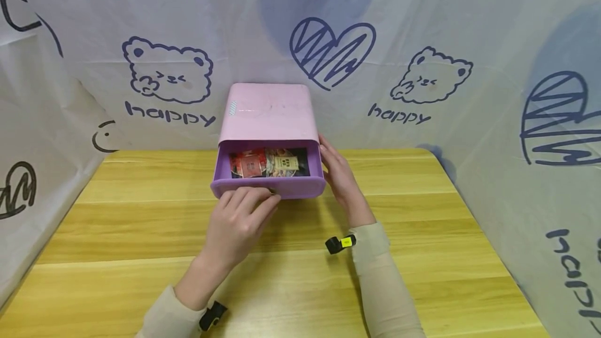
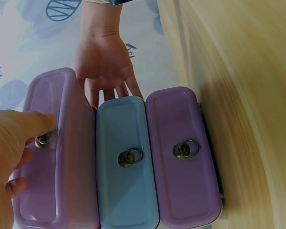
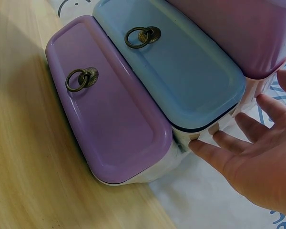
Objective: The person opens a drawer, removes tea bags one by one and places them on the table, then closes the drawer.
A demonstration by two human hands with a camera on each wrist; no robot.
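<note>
The left hand reaches in from the near left, its forearm slanting toward the far right and the back of the hand turned up. Its fingers are bent over the front of the top drawer, grasping the small metal ring pull, with the thumb pressed to it in the left wrist view. The right hand comes from the near right, forearm angled far and slightly left, and is set along the right side of the pink cabinet. Its fingers are extended and spread, released rather than curled, with their tips at the cabinet's side wall and the palm turned toward it.

The cabinet stands at the far middle of the tabletop, close to the white sheet with its drawn hearts and bears. The purple top drawer juts toward the near side; inside, a red packet lies on the left and a dark packet with a pale yellow label on the right. Below it, the blue drawer and the lower purple drawer sit closed, each with a ring pull hanging from its front.
</note>
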